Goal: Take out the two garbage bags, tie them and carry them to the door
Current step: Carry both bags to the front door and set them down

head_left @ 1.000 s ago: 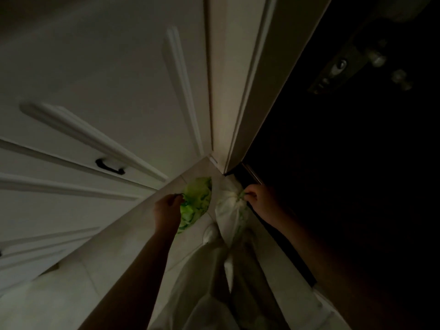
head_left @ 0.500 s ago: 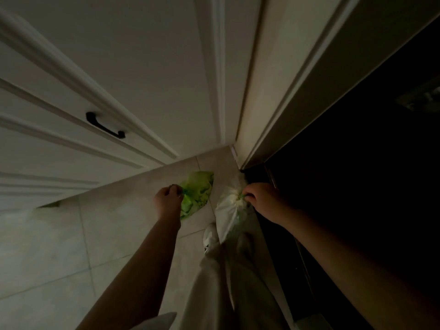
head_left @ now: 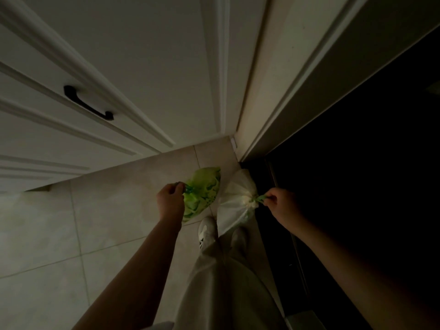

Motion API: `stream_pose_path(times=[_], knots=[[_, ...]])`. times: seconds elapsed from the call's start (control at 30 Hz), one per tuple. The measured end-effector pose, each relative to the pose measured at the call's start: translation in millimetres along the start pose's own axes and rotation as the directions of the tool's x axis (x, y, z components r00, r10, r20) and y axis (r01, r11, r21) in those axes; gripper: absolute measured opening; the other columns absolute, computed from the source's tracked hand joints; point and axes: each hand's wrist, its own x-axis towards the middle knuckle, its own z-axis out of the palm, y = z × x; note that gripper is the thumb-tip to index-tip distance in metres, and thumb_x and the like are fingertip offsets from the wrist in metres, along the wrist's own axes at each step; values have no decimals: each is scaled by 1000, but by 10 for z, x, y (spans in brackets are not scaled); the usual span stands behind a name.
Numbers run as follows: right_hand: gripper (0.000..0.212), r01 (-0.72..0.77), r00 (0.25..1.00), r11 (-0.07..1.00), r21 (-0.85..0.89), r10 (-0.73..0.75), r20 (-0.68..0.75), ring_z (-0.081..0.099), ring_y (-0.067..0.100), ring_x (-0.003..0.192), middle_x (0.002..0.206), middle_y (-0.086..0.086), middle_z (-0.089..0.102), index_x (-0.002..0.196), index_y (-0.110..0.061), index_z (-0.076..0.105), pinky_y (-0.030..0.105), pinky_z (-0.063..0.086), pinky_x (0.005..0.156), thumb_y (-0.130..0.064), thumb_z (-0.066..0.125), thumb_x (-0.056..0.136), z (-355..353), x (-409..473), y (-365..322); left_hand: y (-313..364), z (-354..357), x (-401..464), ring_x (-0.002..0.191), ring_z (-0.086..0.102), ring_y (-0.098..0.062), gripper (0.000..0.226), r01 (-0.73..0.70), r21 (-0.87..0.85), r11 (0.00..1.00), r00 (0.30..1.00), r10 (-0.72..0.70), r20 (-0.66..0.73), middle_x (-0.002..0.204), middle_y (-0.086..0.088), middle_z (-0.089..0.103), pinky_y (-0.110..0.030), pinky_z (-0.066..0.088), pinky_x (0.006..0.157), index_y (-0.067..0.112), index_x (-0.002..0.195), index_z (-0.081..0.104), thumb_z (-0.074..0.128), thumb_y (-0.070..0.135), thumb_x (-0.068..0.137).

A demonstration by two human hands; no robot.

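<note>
From the head camera I am looking steeply down in dim light at both arms stretched toward the tiled floor (head_left: pixel 102 210). My left hand (head_left: pixel 170 201) is curled closed, fingers pinched around the knotted top of the green bag (head_left: pixel 203 190), which hangs or rests low over the tiles just beyond my knuckles; I cannot tell whether its bottom touches the floor. My right hand (head_left: pixel 282 207) is likewise closed, gripping the green tie (head_left: pixel 260 198) at the gathered neck of the white bag (head_left: pixel 235 201). That neck is bunched tight, and the white bag's body sits just beside the green bag, the two close together but not clearly touching. The white bag is next to the dark doorway (head_left: pixel 357 186) on my right, close to the foot of the pale door frame (head_left: pixel 285 91). Below the bags I see a white shoe (head_left: pixel 206 228) with dark stripes and light trousers (head_left: pixel 226 277); the lower edge of the white bag overlaps the trouser leg in this view. To the left stands a white panelled cabinet (head_left: pixel 119 55) with a black handle (head_left: pixel 89 103), meeting the floor along a slanted line. The right side of the view is too dark to make out anything.
</note>
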Motion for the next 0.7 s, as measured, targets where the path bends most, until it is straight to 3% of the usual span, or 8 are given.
stream_pose_path(times=[0.2,0.3,0.43,0.6,0.7], knots=[[10,-137,985,981,139,150,-86,66,30,86,91,18,69,94,-1,66,45,56,76,-7,62,86,43,-99,194,80,91,-31,74,62,-16,9,-125,150,981,992,120,44,87,-12,70,-34,50,75,12,90,68,60,16,90],[14,-160,979,973,169,178,-95,67,33,87,91,22,69,95,2,67,48,55,79,-7,61,87,64,-92,213,124,147,-7,77,62,-21,10,-147,192,970,988,136,73,84,-10,68,-38,52,78,12,92,68,60,17,90],[14,-207,950,950,236,252,-183,65,41,79,83,29,67,85,10,66,47,53,70,-3,62,84,66,22,234,170,262,38,81,63,-24,14,-176,212,961,980,151,130,87,-13,69,-39,51,79,7,95,69,60,17,91],[18,-354,860,802,481,481,-170,63,48,92,97,35,65,96,13,63,59,52,83,-3,57,89,50,404,378,259,551,210,79,63,-22,15,-248,260,933,961,203,189,83,-9,69,-30,47,73,7,92,70,60,17,91],[22,-398,815,665,632,573,-89,60,48,102,107,38,62,103,13,60,50,50,86,-5,53,93,-2,669,488,338,788,361,78,63,-23,16,-309,294,904,939,241,246,83,-13,69,-32,47,72,5,92,71,60,17,90]])
